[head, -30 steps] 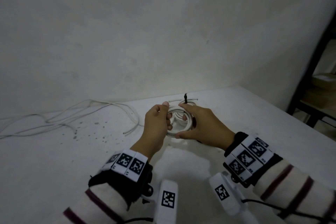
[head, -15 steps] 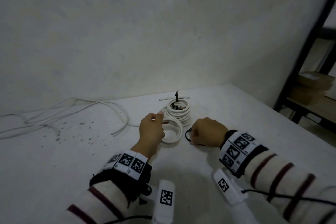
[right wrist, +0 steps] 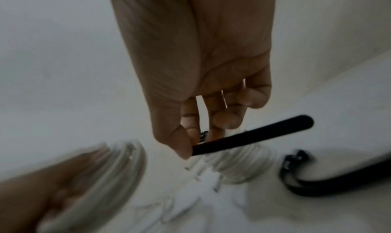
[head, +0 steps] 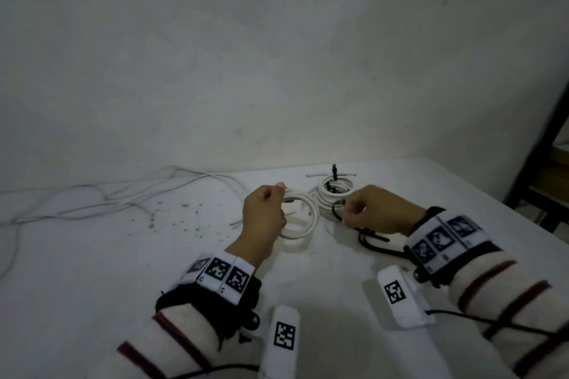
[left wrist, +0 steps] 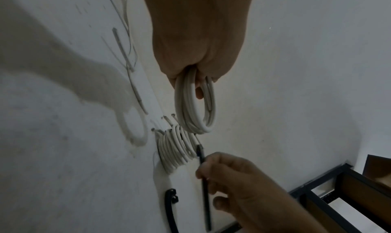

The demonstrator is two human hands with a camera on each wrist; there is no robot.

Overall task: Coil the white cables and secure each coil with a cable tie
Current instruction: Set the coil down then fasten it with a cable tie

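Note:
My left hand (head: 264,212) grips a small coil of white cable (head: 303,218) and holds it just above the white table (head: 92,271); the coil (left wrist: 195,106) hangs from the curled fingers in the left wrist view. My right hand (head: 372,212) pinches a black cable tie (right wrist: 249,136) between thumb and fingers, a short way right of the coil. Behind both hands lies a stack of coiled white cables (head: 334,192) with a black tie (head: 334,170) sticking up from it.
More black cable ties (head: 374,241) lie on the table under my right wrist. Loose white cables (head: 117,197) sprawl at the back left beside the wall. A dark metal shelf frame (head: 542,169) stands past the table's right edge.
My hands came apart: the right left the coil, dropped to the table at the right and picked up a black tie. The left kept the coil and lifted it slightly.

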